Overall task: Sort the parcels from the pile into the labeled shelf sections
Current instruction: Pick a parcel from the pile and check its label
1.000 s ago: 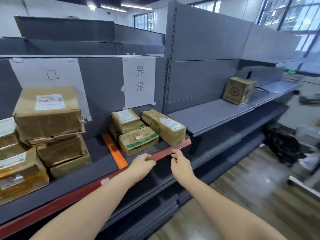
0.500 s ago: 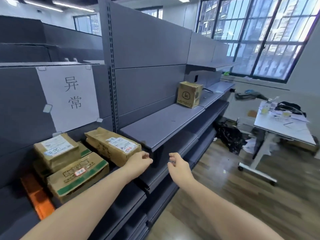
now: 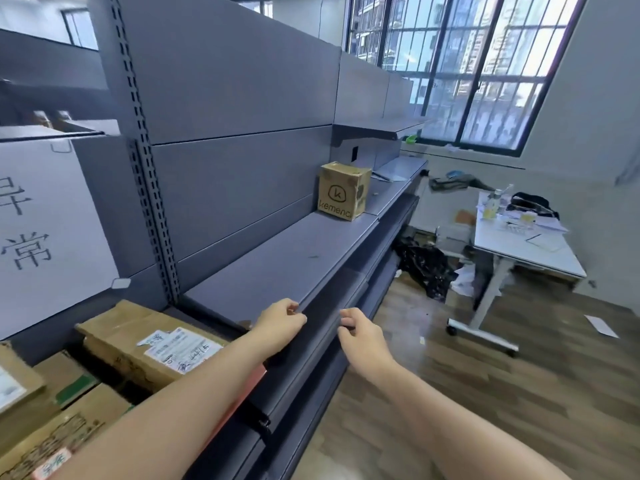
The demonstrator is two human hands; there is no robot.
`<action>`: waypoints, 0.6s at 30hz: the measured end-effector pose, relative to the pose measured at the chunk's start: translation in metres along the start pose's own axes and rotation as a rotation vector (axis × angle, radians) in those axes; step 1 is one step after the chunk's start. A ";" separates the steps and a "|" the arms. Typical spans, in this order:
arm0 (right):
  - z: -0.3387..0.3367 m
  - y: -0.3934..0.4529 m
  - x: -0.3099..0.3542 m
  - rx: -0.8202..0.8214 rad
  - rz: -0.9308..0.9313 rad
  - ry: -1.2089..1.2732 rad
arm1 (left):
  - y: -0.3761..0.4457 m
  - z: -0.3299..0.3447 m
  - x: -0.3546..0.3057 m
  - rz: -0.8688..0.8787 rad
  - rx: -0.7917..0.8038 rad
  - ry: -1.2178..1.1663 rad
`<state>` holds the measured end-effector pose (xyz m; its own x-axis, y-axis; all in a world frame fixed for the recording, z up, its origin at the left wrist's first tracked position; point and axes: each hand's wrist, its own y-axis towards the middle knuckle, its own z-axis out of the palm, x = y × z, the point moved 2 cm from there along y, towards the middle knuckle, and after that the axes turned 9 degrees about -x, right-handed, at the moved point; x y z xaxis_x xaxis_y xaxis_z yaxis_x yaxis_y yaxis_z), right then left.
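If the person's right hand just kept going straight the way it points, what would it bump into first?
Probably nothing soon: the right hand points along the front edge of the grey shelf, roughly towards the kemena box far down it. Depth is hard to judge; it might graze the edge first.

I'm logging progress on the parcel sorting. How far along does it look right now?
Done: several taped parcels lie on the shelf below the paper section sign. In hand: nothing; the left hand and right hand hang loosely curled by the bare grey shelf. Left: one kemena box stands alone further along; the pile itself is out of view.
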<state>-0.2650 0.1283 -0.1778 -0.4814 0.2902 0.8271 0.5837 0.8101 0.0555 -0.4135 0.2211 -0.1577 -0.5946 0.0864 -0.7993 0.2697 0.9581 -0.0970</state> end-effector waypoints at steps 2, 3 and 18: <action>-0.001 0.018 -0.004 0.003 0.003 0.001 | 0.014 0.011 -0.007 0.003 0.019 -0.001; -0.002 0.027 -0.007 0.004 0.000 -0.001 | 0.021 0.017 -0.011 0.008 0.022 0.000; -0.059 0.202 -0.050 0.091 -0.090 -0.031 | 0.130 0.110 -0.098 -0.010 -0.085 -0.038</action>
<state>-0.0842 0.2471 -0.1749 -0.5497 0.2285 0.8035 0.4763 0.8759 0.0768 -0.2372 0.3074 -0.1572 -0.5677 0.0676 -0.8204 0.1972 0.9788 -0.0559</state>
